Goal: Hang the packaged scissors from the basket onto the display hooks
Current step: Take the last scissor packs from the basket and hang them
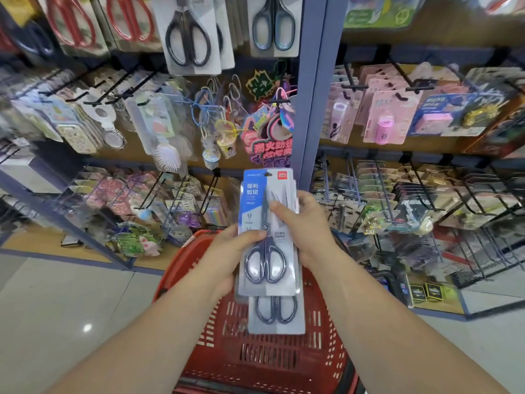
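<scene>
Both hands hold a small stack of packaged scissors (267, 217) upright above the red basket (181, 268). The front pack has a blue and grey card with dark-handled scissors. My left hand (227, 251) grips the stack's left edge near the handles. My right hand (301, 223) holds the right edge, thumb across the front. A second pack (277, 314) sticks out below the front one. More packaged scissors (274, 24) hang on display hooks at the top of the shelf, black-handled ones (187, 35) to their left.
A blue shelf upright (312, 95) stands just behind the packs. Hooks with keychains, brushes and stickers (159, 123) fill the left bay; pink carded items (383, 118) hang in the right bay. Wire racks (468, 223) jut out at lower right. Pale tiled floor (71, 308) lies left.
</scene>
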The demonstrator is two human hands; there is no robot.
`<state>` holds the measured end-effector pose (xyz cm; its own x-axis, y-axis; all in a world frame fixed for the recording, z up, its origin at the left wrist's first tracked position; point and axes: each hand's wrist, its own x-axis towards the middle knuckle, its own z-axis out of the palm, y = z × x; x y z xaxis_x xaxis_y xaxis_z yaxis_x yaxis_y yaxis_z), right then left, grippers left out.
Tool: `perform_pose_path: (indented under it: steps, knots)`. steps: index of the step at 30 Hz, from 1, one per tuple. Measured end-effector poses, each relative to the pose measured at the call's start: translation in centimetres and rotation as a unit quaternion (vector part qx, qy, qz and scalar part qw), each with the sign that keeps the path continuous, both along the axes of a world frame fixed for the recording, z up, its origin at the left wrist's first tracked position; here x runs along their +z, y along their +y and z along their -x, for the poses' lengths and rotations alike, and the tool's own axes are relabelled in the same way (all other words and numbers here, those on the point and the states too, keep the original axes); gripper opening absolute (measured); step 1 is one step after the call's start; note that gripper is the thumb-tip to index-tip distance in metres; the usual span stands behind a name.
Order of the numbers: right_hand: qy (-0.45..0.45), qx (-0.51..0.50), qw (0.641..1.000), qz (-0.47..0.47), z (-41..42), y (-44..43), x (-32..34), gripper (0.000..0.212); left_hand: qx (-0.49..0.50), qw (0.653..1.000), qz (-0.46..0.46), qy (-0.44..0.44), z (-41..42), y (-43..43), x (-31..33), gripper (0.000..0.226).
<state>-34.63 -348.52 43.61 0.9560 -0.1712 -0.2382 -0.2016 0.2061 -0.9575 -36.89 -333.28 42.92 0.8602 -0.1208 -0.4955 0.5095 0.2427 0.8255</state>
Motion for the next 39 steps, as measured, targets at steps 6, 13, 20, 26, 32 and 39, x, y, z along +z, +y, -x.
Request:
perform_pose_path:
  steps: [6,13,20,26,32,39]
  knots:
    - [0.068,0.169,0.969,0.166,2.1,-0.2,2.5,0.092,0.13,0.982,0.105,0.084,0.7,0.0,-0.5,0.027]
    - [0.025,0.097,0.991,0.084,2.6,4.1,2.1,0.03,0.156,0.973,0.167,0.023,0.5,2.7,0.7,0.059]
    - [0.03,0.052,0.996,-0.059,2.8,7.6,3.0,0.025,0.117,0.968,0.222,0.006,0.1,7.2,1.9,0.058]
    - [0.037,-0.033,0.992,-0.114,3.6,8.0,4.1,0.027,0.024,0.976,0.216,-0.007,-0.4,9.4,3.5,0.047]
    - [0.023,-0.132,0.985,-0.113,4.7,6.9,5.7,0.026,-0.017,0.98,0.195,0.033,-1.1,9.7,3.9,0.021]
    - [-0.02,-0.136,0.986,-0.096,7.0,3.4,7.9,0.029,-0.017,0.993,0.109,-0.051,-1.9,11.5,5.5,0.027]
